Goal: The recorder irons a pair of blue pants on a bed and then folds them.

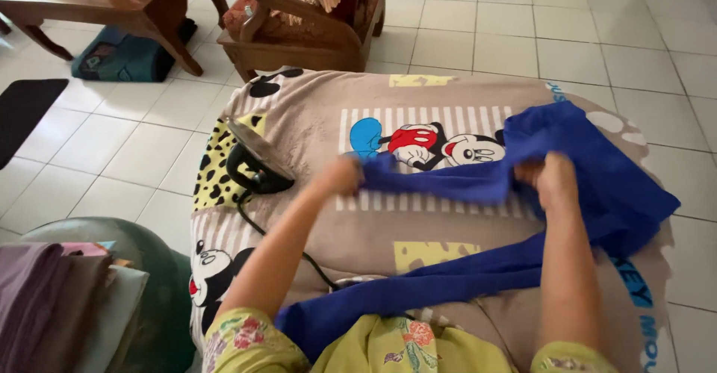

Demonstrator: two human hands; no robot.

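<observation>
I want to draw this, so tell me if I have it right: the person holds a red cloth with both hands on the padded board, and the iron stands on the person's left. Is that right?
Not quite. The cloth is blue, not red. The head view shows it held by the left hand and the right hand over the padded board, and the iron does stand on the left.

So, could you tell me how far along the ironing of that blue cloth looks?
Early, it seems. Done: the iron stands tipped up on the padded cover, and a folded stack sits at the left, though whether it was ironed is unclear. In hand: the left hand and right hand grip the blue cloth, bunched and creased. Left: spreading it flat and pressing it.
</observation>
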